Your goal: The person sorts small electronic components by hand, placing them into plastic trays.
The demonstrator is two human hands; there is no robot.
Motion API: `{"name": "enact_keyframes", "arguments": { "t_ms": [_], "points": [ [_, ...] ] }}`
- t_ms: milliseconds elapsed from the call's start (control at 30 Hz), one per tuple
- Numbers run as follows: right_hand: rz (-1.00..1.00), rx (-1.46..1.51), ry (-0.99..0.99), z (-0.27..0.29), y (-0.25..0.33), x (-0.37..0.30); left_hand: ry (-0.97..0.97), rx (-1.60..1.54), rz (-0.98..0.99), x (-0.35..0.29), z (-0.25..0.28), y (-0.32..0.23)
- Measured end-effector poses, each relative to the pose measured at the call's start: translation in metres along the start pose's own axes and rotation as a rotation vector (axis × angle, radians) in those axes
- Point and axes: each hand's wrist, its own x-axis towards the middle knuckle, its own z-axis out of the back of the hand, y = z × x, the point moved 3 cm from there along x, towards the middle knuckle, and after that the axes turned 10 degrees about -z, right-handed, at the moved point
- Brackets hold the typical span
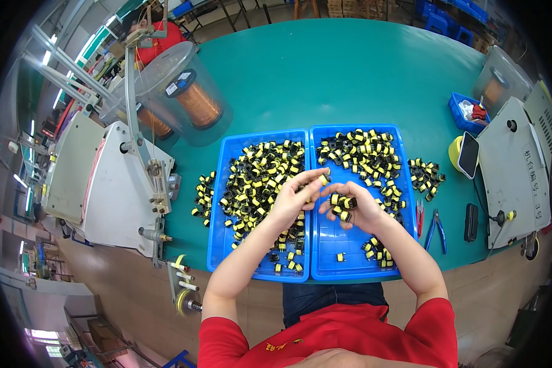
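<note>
Above the seam between two blue trays, my left hand is closed, pinching one small yellow-taped transformer between thumb and fingertips. Close beside it, my right hand is curled with its palm up around several more yellow-and-black transformers. The left blue tray is heaped with such pieces. In the right blue tray, they lie piled at the back and along the right side, with a few near the front and bare blue bottom between.
Loose transformers lie right of the trays, others to the left. Red-handled pliers, blue-handled cutters and a black case rest on the green table. Winding machines flank both sides; a copper wire spool stands back left.
</note>
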Motion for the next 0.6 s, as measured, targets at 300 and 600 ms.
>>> {"name": "enact_keyframes", "arguments": {
  "t_ms": [300,600],
  "points": [
    [0.06,0.091,-0.049,-0.0017,0.0074,-0.0011,-0.059,-0.33,0.093,0.001,0.0068,0.0007],
    [0.103,0.23,-0.085,-0.0001,0.0047,0.0005,-0.044,-0.374,0.144,0.001,0.0056,0.0002]
  ]
}}
